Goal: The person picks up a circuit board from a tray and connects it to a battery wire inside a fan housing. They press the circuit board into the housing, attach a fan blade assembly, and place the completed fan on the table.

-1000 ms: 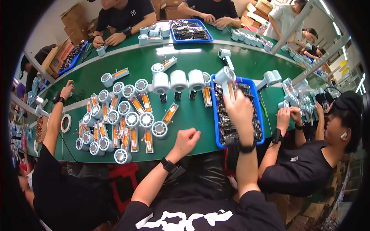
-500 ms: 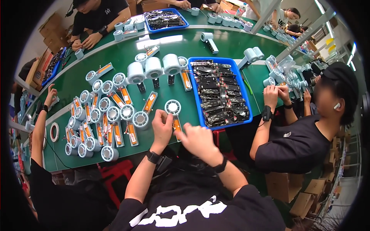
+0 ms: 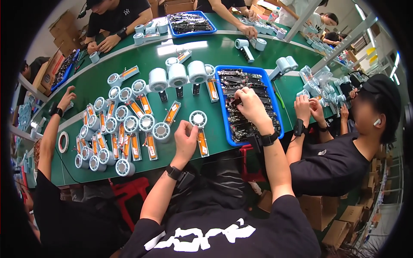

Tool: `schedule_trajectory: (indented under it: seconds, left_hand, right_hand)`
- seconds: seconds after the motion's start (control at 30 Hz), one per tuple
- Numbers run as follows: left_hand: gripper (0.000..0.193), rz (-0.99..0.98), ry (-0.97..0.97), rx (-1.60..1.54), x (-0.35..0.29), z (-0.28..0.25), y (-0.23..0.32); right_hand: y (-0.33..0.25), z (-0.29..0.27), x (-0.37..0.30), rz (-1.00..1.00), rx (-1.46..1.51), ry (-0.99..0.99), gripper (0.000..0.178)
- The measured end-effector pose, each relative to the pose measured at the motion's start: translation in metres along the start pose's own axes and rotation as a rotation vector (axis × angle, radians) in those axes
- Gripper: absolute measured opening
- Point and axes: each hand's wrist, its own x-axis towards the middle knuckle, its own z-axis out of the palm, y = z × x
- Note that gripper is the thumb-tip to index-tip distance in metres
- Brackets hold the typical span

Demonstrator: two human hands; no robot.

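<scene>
A light-blue handheld fan (image 3: 198, 120) lies on the green bench with its handle open, an orange part showing inside. My left hand (image 3: 186, 139) is closed, its fingertips at the fan's edge just below the round head. Over the blue tray (image 3: 226, 129), my right hand (image 3: 253, 108) pinches the end of a dark narrow piece (image 3: 236, 102), which looks like one of the black circuit-board strips (image 3: 234, 81) heaped there. The fingers partly cover that piece.
Many similar open-handled fans (image 3: 122, 124) crowd the bench on the left, with larger upright fan heads (image 3: 177, 75) behind. A co-worker's arm (image 3: 53, 129) reaches in at left; another person (image 3: 335, 150) works at right. A white tape roll (image 3: 63, 142) lies at the left edge.
My right hand has moved from beside the fan's handle up and right into the tray, closing on a dark strip. The left hand stays by the fan. Across the bench, another person's hand now touches a fan.
</scene>
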Motion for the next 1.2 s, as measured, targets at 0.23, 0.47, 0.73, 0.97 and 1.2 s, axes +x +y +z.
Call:
schedule_trajectory:
  seconds: [0.23, 0.47, 0.73, 0.97, 1.2]
  left_hand:
    - [0.021, -0.009, -0.012, -0.020, -0.002, -0.003, -0.008]
    - [0.012, -0.017, 0.012, -0.177, -0.016, -0.023, 0.012]
    - [0.026, -0.378, -0.262, -0.451, -0.059, -0.057, 0.052]
    - [0.034, -0.419, -0.073, -0.584, -0.065, -0.063, 0.042]
    - [0.038, -0.445, -0.123, -0.513, -0.060, -0.053, 0.025]
  right_hand:
    - [-0.004, -0.012, -0.001, -0.124, -0.096, 0.078, 0.023]
    - [-0.102, -0.019, -0.050, -0.205, 0.477, 0.483, 0.030]
    - [-0.181, 0.035, -0.108, -0.416, 0.579, 0.338, 0.031]
    - [-0.167, 0.036, -0.096, -0.316, 0.496, 0.327, 0.031]
    - [-0.147, 0.032, -0.063, -0.249, 0.423, 0.154, 0.029]
